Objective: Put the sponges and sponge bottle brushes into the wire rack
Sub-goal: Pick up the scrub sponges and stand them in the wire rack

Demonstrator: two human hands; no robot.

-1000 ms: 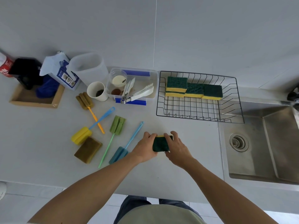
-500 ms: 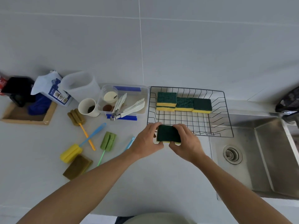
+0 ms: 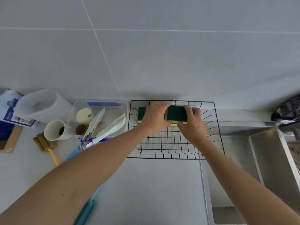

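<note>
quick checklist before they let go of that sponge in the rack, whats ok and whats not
1. Sponge held by both hands: ok, left hand and right hand grip its ends.
2. Sponge is over the wire rack: ok, at the back row.
3. Landing spot: cannot tell, the hands hide most of the back row; one green sponge shows at the left.
4. Sponge seated on what lies below: cannot tell, contact is hidden.
5. Front of rack free for later items: ok, bare wire shows there.
6. Brushes still to load: not ok, the brown brush lies on the counter.
</note>
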